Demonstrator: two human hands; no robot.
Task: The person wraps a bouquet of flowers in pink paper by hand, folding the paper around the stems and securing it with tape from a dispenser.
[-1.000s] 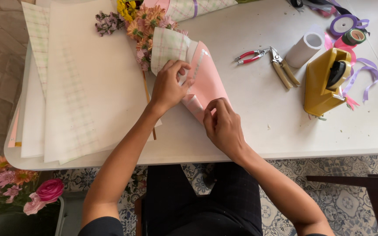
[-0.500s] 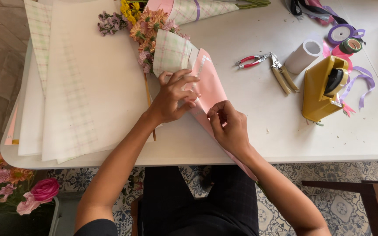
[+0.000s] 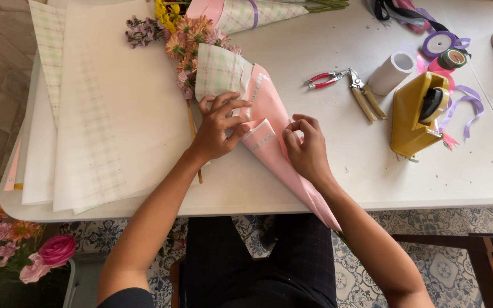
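A bouquet of orange and pink flowers (image 3: 188,43) lies on the white table (image 3: 338,165), wrapped in a cone of pink paper (image 3: 281,154) with a green checked inner sheet (image 3: 219,71). My left hand (image 3: 219,126) presses on the fold of the pink paper at the cone's left side. My right hand (image 3: 306,149) pinches the paper's right edge with its fingertips. The cone's tip (image 3: 327,215) hangs over the table's front edge.
Large sheets of wrapping paper (image 3: 104,108) cover the table's left half. A yellow tape dispenser (image 3: 420,114), pliers (image 3: 362,94), red-handled snips (image 3: 322,81), a white roll (image 3: 392,72) and ribbon spools (image 3: 443,45) lie at right. Another wrapped bouquet (image 3: 241,11) lies at the back. Flowers (image 3: 24,251) stand below left.
Both hands have shifted along the cone, folding the pink paper tighter around the stems; my right hand now pinches the paper's edge. The cone's tip now reaches past the table edge.
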